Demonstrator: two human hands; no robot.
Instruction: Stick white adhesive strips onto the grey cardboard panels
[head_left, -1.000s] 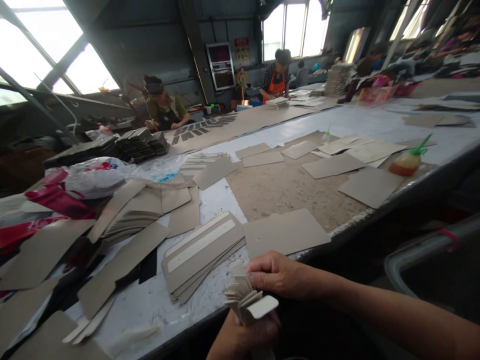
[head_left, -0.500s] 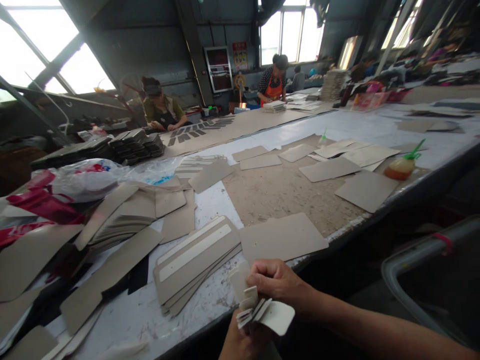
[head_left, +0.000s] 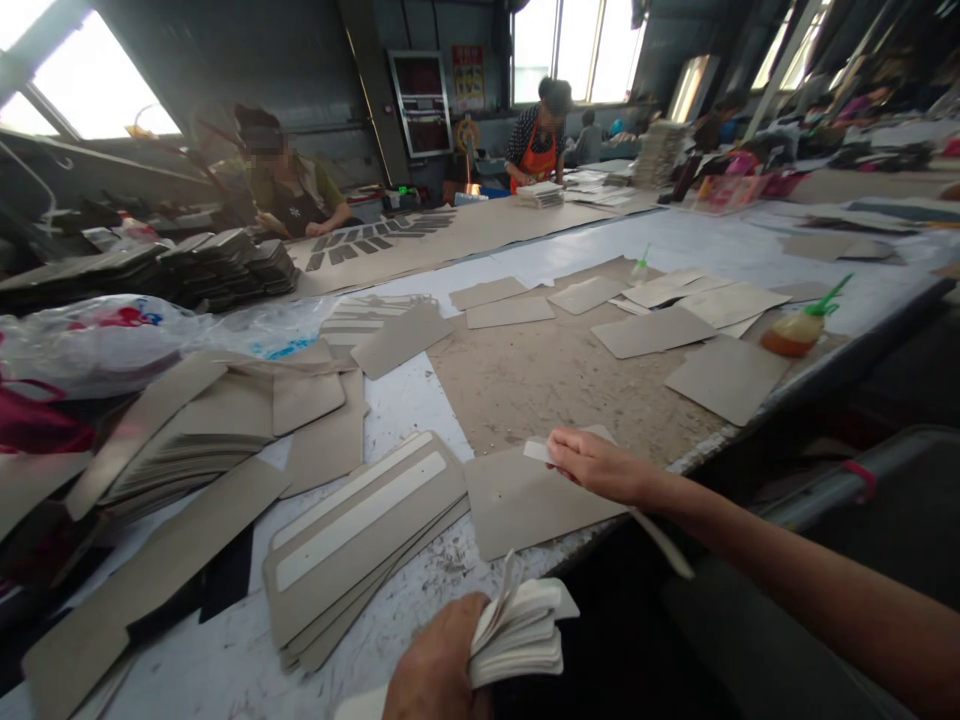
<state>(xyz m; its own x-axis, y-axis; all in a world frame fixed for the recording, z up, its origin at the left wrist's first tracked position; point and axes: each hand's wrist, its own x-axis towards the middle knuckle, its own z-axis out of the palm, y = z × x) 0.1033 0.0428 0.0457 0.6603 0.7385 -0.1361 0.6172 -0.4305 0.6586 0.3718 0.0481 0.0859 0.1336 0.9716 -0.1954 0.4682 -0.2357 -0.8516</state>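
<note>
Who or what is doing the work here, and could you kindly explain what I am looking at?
There is no machine: these are a person's own bare hands, seen by a camera worn on the head, looking forward and down. The left hand, at the bottom, grips a bundle of pale strips. The right hand pinches a single strip over a flat grey card. On the table to the left lies a stack of cards with a pale strip on top; to the right sits a bottle with a green spout. Other people are farther back.
</note>
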